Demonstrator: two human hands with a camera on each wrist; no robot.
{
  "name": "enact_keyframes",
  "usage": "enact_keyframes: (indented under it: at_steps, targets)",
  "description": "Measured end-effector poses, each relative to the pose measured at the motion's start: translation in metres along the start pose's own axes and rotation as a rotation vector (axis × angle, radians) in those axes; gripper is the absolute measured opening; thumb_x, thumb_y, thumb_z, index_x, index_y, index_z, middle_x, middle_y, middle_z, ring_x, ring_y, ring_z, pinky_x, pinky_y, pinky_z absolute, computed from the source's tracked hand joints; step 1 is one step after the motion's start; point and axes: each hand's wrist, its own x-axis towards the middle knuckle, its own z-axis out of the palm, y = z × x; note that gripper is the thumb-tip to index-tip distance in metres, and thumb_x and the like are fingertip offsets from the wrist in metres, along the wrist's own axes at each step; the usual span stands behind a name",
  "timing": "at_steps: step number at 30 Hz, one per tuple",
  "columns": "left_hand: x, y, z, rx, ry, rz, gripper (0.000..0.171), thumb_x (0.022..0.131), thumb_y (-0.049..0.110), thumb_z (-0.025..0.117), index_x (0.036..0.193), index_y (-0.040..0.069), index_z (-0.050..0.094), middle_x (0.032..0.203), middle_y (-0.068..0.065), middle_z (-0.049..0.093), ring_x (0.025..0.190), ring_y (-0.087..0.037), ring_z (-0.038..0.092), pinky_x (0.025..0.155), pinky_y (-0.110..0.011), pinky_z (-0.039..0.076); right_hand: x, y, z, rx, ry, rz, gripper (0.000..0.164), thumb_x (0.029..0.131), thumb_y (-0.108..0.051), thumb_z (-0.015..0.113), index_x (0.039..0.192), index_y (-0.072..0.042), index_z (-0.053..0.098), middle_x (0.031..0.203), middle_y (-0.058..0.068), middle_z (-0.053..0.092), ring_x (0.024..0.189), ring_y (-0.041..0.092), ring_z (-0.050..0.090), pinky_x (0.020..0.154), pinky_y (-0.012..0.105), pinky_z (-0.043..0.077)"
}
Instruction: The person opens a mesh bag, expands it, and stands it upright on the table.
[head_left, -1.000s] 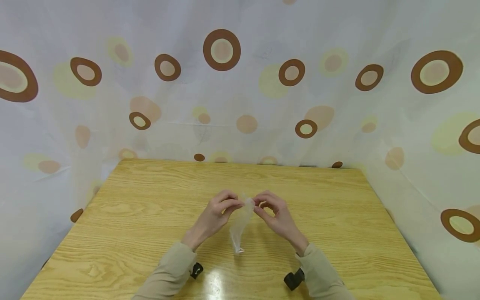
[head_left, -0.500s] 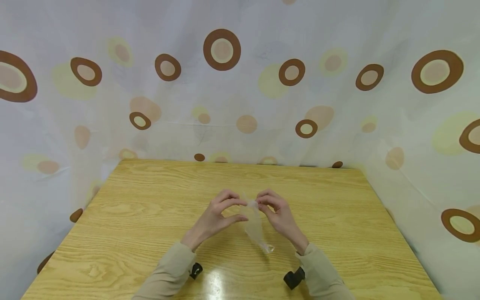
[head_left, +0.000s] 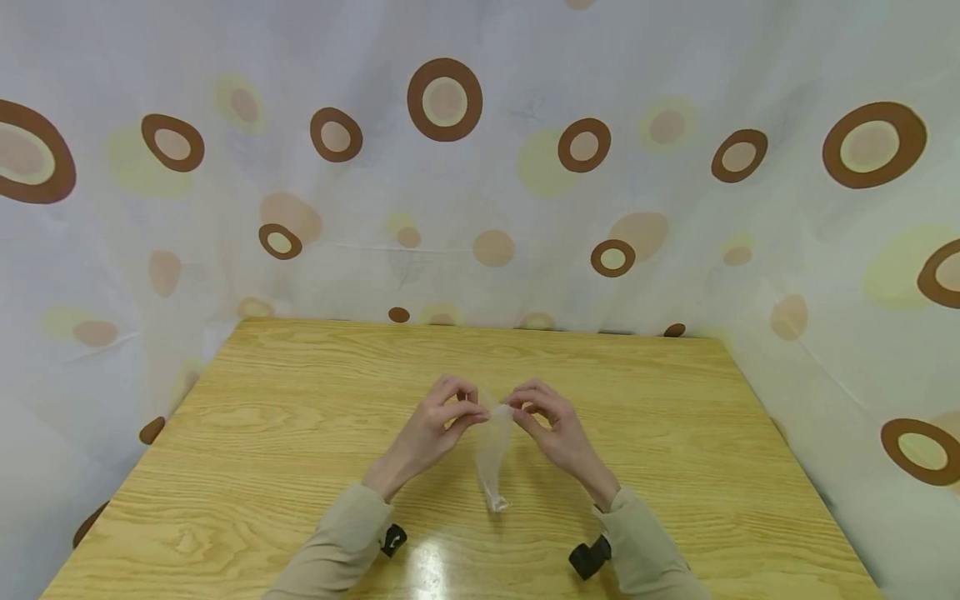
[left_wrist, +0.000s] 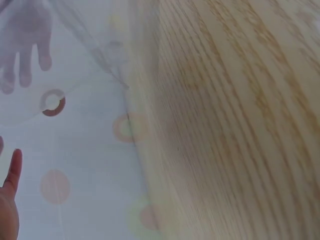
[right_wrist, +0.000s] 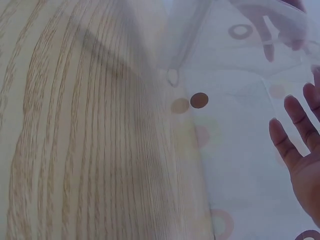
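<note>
Between the two hands in the head view, a thin translucent plastic bag [head_left: 492, 458] hangs down over the table, narrowing to a crumpled lower end. My left hand [head_left: 427, 427] pinches its upper edge between thumb and forefinger. On the other side, my right hand [head_left: 553, 427] pinches the same upper edge with fingertips and thumb. The left wrist view has the see-through bag [left_wrist: 85, 40] across its top, with fingers showing through it. In the right wrist view the clear film of the bag [right_wrist: 190, 37] also veils some fingers.
Below the hands spreads a wood-grain table [head_left: 300, 375]. A pale curtain [head_left: 487, 192] with brown and yellow circles stands behind it and along both sides. Small black devices [head_left: 588, 558] hang by the sleeve cuffs.
Half a second ago the left thumb was apart from the forefinger; now they pinch the bag's edge. The bag's lower end swung right, then back toward the left.
</note>
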Motion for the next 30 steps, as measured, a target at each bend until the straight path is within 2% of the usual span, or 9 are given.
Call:
enact_keyframes:
  at_steps: [5,8,12,16,22,26,30]
  targets:
    - [-0.0005,-0.0001,-0.0003,0.026,0.005,-0.01,0.004,0.086,0.003,0.075,0.09,0.006,0.074,0.097,-0.004,0.058,0.093,-0.017,0.051,0.076,-0.027,0.047,-0.0007,-0.0005,0.0016,0.018,-0.037,0.018,0.02,0.09,0.011,0.066,0.106,-0.002,0.064,0.105,0.015,0.06,0.09,0.019,0.057,0.071,0.028,0.052]
    - [-0.0004,-0.0002,-0.0003,0.033,-0.011,-0.009,0.006,0.086,0.004,0.076,0.091,0.007,0.074,0.098,-0.003,0.058,0.093,-0.016,0.051,0.075,-0.026,0.046,0.0001,-0.0005,0.003,0.015,-0.025,0.009,0.016,0.09,0.011,0.066,0.1,-0.002,0.066,0.104,0.015,0.058,0.091,0.012,0.056,0.072,0.027,0.051]
    - [-0.001,-0.0004,-0.0002,0.017,-0.031,-0.004,0.018,0.081,0.009,0.082,0.098,0.011,0.074,0.1,-0.002,0.056,0.093,-0.016,0.048,0.076,-0.027,0.045,0.0011,-0.0008,0.002,0.01,0.008,-0.008,0.015,0.09,0.014,0.064,0.095,0.001,0.067,0.101,0.016,0.058,0.093,0.006,0.056,0.075,0.023,0.053]
    - [-0.0006,-0.0002,0.0002,-0.002,-0.038,-0.008,0.028,0.076,0.014,0.087,0.1,0.013,0.073,0.102,-0.001,0.054,0.094,-0.016,0.046,0.08,-0.029,0.045,0.0027,-0.0002,-0.0004,0.007,0.013,-0.036,0.017,0.088,0.018,0.062,0.094,0.003,0.069,0.099,0.018,0.059,0.092,0.009,0.057,0.076,0.022,0.053]
    - [0.0007,0.0009,0.0003,-0.019,-0.012,-0.026,0.01,0.081,0.008,0.082,0.087,0.01,0.075,0.1,-0.003,0.055,0.095,-0.017,0.047,0.081,-0.03,0.045,0.0041,-0.0001,-0.0011,-0.007,0.0,-0.044,0.02,0.089,0.019,0.06,0.095,0.003,0.07,0.098,0.017,0.059,0.088,0.011,0.056,0.075,0.021,0.051]
    - [0.0015,0.0014,-0.0006,-0.009,-0.003,-0.019,0.007,0.081,0.006,0.08,0.084,0.008,0.074,0.099,-0.002,0.055,0.095,-0.017,0.048,0.079,-0.029,0.046,0.0036,-0.0017,-0.0011,-0.025,0.001,-0.04,0.019,0.091,0.018,0.058,0.096,0.002,0.068,0.099,0.016,0.059,0.088,0.009,0.055,0.075,0.021,0.052]
    - [0.0026,0.0023,-0.0015,0.014,-0.016,0.001,0.006,0.086,0.009,0.077,0.084,0.009,0.072,0.099,0.0,0.056,0.095,-0.016,0.048,0.076,-0.026,0.046,0.0024,-0.0051,-0.0013,-0.002,-0.016,0.003,0.017,0.097,0.012,0.054,0.1,0.001,0.066,0.103,0.016,0.058,0.091,0.005,0.055,0.075,0.022,0.052]
